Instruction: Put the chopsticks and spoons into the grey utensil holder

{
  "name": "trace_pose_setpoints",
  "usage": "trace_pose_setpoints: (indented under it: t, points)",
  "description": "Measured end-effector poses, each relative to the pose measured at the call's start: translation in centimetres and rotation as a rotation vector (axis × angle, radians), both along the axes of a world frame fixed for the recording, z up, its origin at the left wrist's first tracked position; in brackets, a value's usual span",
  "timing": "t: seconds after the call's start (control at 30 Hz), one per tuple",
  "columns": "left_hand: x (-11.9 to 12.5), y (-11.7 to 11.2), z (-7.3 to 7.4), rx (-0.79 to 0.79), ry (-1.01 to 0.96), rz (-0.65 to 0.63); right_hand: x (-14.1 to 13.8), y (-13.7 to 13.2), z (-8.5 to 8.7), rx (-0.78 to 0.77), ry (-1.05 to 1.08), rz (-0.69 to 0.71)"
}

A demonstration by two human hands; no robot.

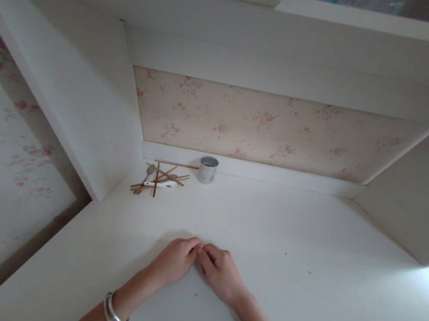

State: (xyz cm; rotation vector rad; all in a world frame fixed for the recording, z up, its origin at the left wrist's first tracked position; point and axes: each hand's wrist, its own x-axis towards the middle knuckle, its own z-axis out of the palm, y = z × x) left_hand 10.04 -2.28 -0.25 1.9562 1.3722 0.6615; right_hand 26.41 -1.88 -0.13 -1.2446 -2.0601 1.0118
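Note:
My left hand (pixel 177 260) rests on the white desk (pixel 299 296) with its fingers curled in. Against its fingertips lies my right hand (pixel 220 270), closed as well, and nothing shows in either one. Beyond them, to the left, is a loose pile of wooden chopsticks (pixel 155 187), a white ceramic spoon (pixel 162 185) with a blue mark and a metal spoon (pixel 149 172). A grey metal cup (pixel 208 171) with small holes stands upright just right of the pile. One chopstick (pixel 177 165) lies behind the pile, its right end reaching the cup.
A white side panel (pixel 64 74) rises at the left and another panel (pixel 420 206) at the right. A white shelf (pixel 254 30) hangs over the desk. Flowered wallpaper (pixel 250 123) covers the back wall. A silver bracelet (pixel 113 312) circles my left wrist.

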Motion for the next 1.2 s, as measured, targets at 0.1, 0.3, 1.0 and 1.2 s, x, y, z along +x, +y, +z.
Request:
trace_pose_setpoints:
  t: [0.1, 0.3, 1.0, 1.2]
  points:
    - [-0.02, -0.03, 0.06, -0.003, -0.004, 0.0, 0.01, -0.07, 0.12, -0.004, -0.006, -0.002]
    - [0.07, -0.06, 0.17, -0.005, -0.011, 0.006, -0.04, -0.17, 0.3, -0.008, 0.002, -0.001]
    - [0.05, -0.06, 0.13, -0.007, -0.001, 0.008, 0.02, -0.16, 0.2, -0.001, -0.006, 0.004]
    - [0.05, -0.07, 0.25, -0.001, 0.003, 0.008, 0.02, -0.08, -0.11, 0.005, 0.002, 0.004]
